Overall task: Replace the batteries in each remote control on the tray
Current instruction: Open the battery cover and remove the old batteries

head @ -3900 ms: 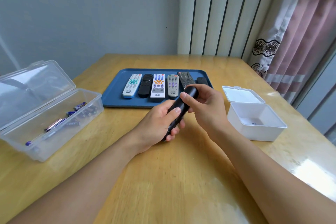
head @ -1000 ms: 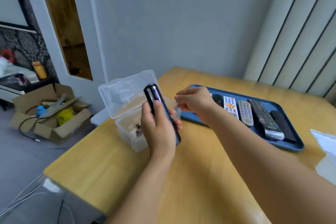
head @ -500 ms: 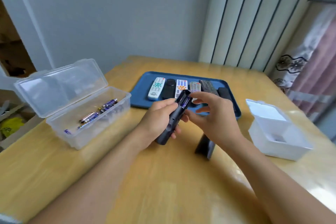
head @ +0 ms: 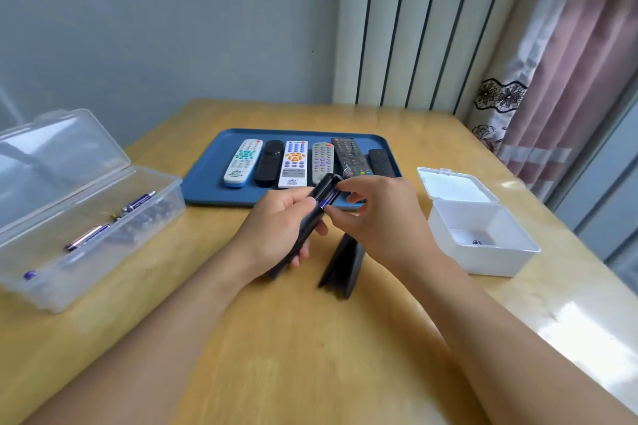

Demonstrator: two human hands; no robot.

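Note:
My left hand (head: 276,231) grips a black remote (head: 310,221) with its battery bay open and facing up. A purple battery (head: 328,198) sits in the bay. My right hand (head: 376,214) pinches that battery with thumb and forefinger. The remote's black cover (head: 341,266) lies on the table just below my right hand. Behind my hands a blue tray (head: 207,176) holds several remotes in a row, white, black and grey.
A clear plastic box (head: 89,228) with its lid up stands at the left and holds several batteries (head: 138,202). A white box (head: 483,238) with an open lid sits at the right. The wooden table (head: 310,355) meets a curtain and window at the right.
The view has swung back from the left to the table centre. The remote's cover is off and lies on the table. My right hand now pinches a battery in the open bay.

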